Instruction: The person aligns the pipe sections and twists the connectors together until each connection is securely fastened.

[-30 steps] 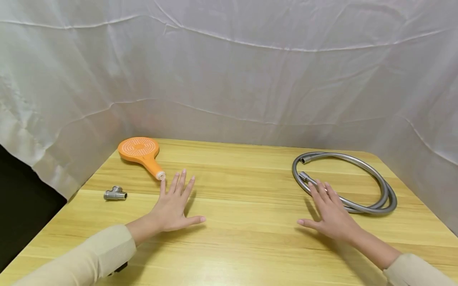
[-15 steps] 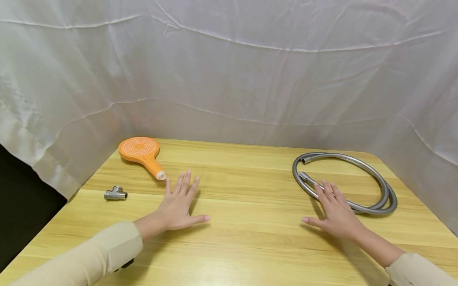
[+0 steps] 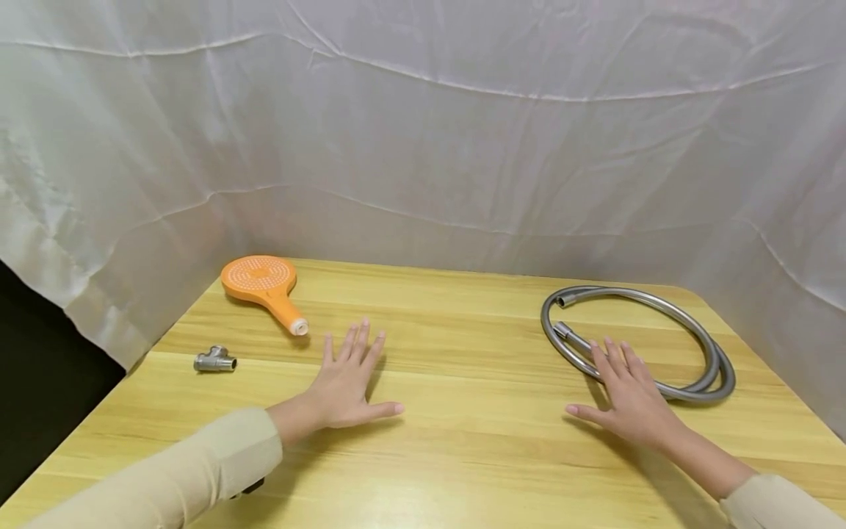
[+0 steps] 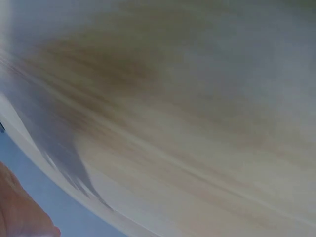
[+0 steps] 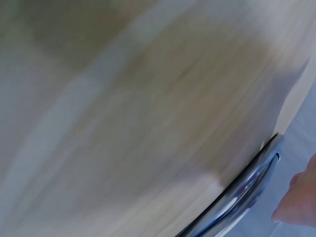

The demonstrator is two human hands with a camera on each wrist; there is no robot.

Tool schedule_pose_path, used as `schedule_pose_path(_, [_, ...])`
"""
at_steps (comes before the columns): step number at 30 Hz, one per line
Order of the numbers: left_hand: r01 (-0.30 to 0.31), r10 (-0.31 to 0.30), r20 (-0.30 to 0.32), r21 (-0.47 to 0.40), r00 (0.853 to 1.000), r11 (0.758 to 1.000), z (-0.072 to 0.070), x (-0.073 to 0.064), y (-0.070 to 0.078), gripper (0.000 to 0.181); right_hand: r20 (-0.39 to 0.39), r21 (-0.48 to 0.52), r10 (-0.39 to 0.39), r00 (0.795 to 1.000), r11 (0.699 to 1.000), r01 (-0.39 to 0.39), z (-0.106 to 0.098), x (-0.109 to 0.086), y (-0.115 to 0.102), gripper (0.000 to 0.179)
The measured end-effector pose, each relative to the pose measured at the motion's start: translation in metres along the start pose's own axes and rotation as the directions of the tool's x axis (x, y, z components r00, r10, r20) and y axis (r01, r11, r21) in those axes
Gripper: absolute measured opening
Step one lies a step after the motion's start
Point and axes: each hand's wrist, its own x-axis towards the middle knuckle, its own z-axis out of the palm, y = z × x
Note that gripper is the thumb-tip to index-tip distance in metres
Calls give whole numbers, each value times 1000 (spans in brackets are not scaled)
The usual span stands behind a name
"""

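Note:
In the head view an orange shower head [image 3: 259,275] lies face up at the back left, its white threaded end pointing toward my left hand [image 3: 346,386]. That hand is spread above the table and holds nothing. Left of it sits a small metal tee fitting [image 3: 214,360]. My right hand [image 3: 631,400], fingers straight and thumb out, is over the near left side of a coiled grey metal shower hose [image 3: 717,367]; I cannot tell whether it touches. Both hose ends lie within the coil's left part. The right wrist view shows part of the hose [image 5: 232,202] near a bit of my hand.
A wood-grain table [image 3: 449,455] carries everything. Pale cloth [image 3: 423,147] hangs behind it and along both sides. A dark gap [image 3: 40,382] shows beyond the left table edge.
My left hand has drifted right, away from the shower head's end. My right hand has shifted slightly right. The shower head, fitting and hose lie as before.

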Motion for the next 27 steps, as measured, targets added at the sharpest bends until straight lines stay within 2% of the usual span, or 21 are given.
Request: schedule_pose_path(27, [-27, 28, 61, -20, 998, 999, 1, 28, 28, 105, -12, -18, 20, 1000, 1000, -21, 0, -4, 22, 107])
